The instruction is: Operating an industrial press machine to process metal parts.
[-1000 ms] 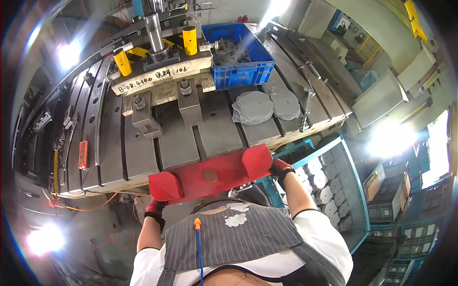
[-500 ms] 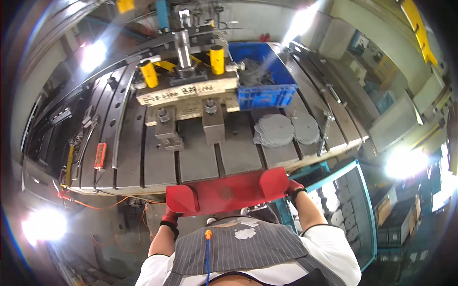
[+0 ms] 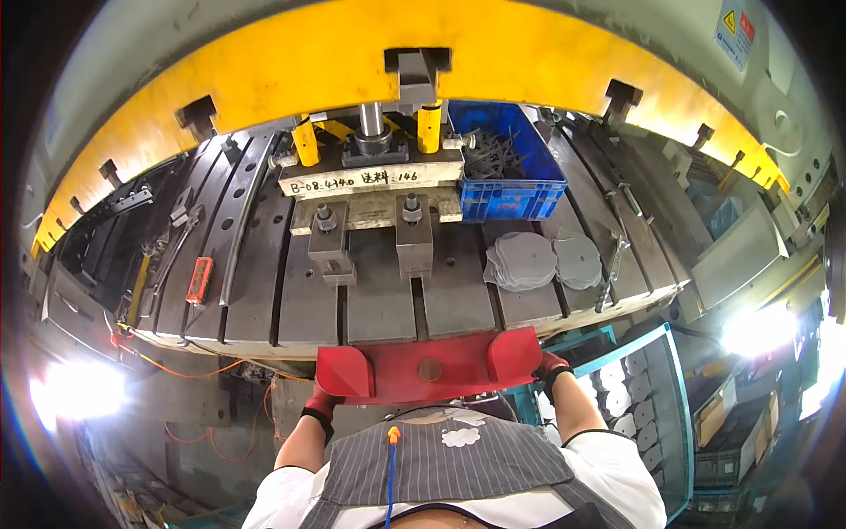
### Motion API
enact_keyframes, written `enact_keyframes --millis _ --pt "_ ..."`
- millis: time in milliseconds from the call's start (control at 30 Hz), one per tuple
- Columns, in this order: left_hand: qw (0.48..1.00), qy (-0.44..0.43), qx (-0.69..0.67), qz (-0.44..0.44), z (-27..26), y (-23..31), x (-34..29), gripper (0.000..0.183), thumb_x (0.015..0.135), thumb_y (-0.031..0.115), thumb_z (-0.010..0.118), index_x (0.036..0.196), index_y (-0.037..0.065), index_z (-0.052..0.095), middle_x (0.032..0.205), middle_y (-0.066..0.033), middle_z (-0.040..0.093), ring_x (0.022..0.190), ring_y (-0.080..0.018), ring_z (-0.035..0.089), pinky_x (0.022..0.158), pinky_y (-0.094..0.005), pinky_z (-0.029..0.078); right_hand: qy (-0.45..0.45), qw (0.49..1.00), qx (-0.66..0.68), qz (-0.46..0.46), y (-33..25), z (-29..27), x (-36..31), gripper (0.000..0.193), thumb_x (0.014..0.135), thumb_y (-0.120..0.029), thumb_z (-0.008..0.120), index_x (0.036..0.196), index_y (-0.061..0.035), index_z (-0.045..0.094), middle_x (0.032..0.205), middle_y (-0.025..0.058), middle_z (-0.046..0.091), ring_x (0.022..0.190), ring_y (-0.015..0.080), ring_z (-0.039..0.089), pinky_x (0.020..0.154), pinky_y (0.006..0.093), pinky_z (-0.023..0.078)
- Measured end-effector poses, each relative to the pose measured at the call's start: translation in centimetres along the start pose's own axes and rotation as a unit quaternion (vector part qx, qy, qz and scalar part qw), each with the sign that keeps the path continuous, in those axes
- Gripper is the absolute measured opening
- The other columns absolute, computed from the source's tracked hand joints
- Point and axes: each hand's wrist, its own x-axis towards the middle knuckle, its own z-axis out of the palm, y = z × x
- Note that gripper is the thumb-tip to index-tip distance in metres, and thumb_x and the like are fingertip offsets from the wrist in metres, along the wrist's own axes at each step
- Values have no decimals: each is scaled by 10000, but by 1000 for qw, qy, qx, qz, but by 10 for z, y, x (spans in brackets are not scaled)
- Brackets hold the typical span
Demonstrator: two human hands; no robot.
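In front of my body stands a red two-hand control console point(image 3: 458, 360), with a rounded guard at each end and a round spot in its middle. My left hand point(image 3: 322, 402), in a red glove, is against its left end. At the right end is my right hand point(image 3: 552, 363), gloved alike. The fingers of both hands are mostly hidden behind the guards and console. Beyond it, a die point(image 3: 374, 182) with two yellow posts is clamped on the slotted press bed point(image 3: 379, 313). The yellow press ram point(image 3: 317, 62) hangs low over the die.
A blue crate point(image 3: 511, 196) of dark scrap stands right of the die. Grey flat discs point(image 3: 522, 262) lie in piles before it. An orange-red box point(image 3: 200, 280) and wrenches point(image 3: 181, 242) are at left. A teal-framed bin point(image 3: 679, 397) of discs stands at lower right.
The yellow ram has come down into view over the die and its yellow posts. My view has shifted slightly; both hands stay at the ends of the red console.
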Motion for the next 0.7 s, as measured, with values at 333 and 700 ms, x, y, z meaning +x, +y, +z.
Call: enact_keyframes --millis 333,700 --pt "998 35 -3 -48 -3 -44 -3 447 814 259 580 1184 49 442 1099 -63 539 981 -188 532 771 -313 453 21 995 -94 -19 26 36 -2 266 807 -277 489 1028 -169 590 1092 54 582 1021 221 546 810 361 450" --pt "947 289 -132 42 -20 63 -46 381 875 161 494 1197 -18 399 1101 -98 506 1006 -191 481 887 -305 375 344 432 825 122 -25 -22 -178 101 806 -208 582 820 -111 608 479 -55 353 401 79 378 350 215 306"
